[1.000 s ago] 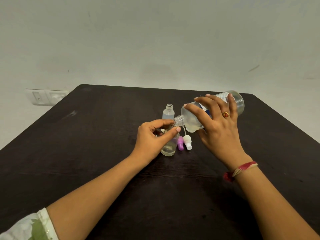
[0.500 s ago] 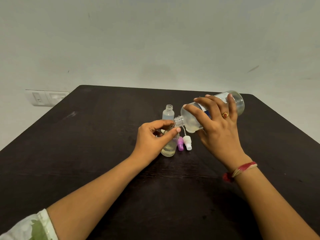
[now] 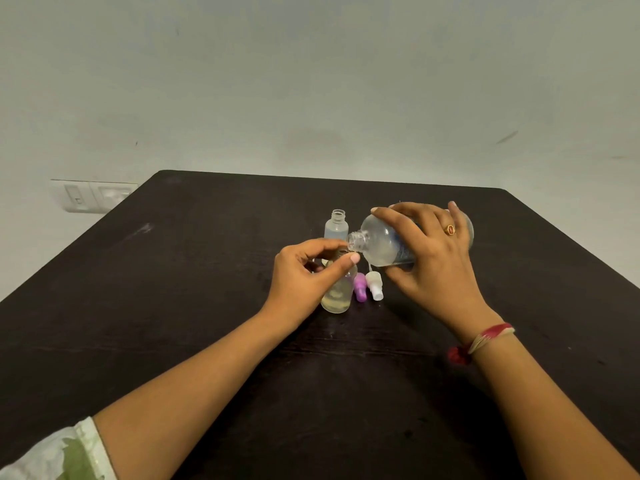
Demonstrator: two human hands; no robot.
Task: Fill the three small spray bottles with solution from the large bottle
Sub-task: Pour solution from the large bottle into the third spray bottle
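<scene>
My right hand (image 3: 433, 258) grips the large clear bottle (image 3: 381, 242), tilted on its side with its open neck pointing left, over the mouth of a small clear bottle (image 3: 337, 292). That small bottle stands on the table with pale liquid in it, and my left hand (image 3: 304, 271) holds it near the top with thumb and fingers curled round it. A second small bottle (image 3: 336, 227) stands uncapped just behind. A purple spray cap (image 3: 360, 289) and a white spray cap (image 3: 375, 285) lie beside the held bottle. A third small bottle is not visible.
The dark wooden table (image 3: 173, 306) fills the view, its far edge against a pale wall. A white switch plate (image 3: 91, 195) is on the wall at the left.
My right hand has lowered the base of the large bottle, so it lies flatter. The left hand and small bottle have stayed put.
</scene>
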